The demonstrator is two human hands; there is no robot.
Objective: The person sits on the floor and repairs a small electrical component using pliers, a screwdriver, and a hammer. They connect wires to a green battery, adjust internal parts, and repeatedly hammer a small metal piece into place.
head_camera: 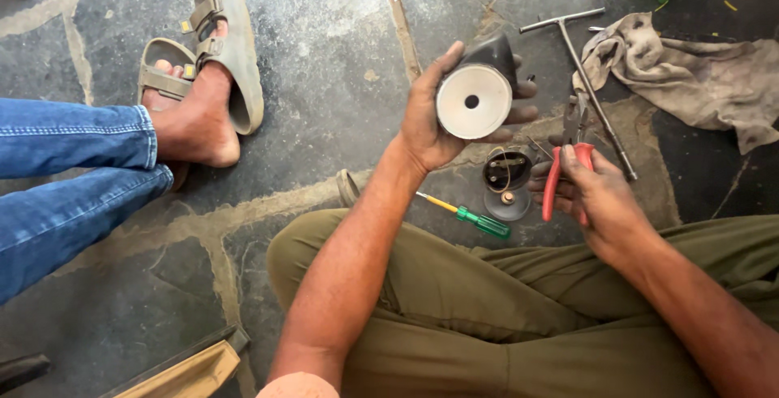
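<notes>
The left hand [434, 114] grips a black cone-shaped part [479, 90], its white disc face upward, above the stone floor [324, 81]. The right hand [596, 195] closes around red-handled pliers [568, 159], near a green screwdriver [479, 221].

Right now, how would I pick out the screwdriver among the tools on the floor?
Start at the stone floor just ahead of the seated person's olive trousers. Below the left hand holding the round black part, the screwdriver lies flat beside a dark round housing. It alone has a green handle and yellow shaft; the pliers have red grips.
</notes>
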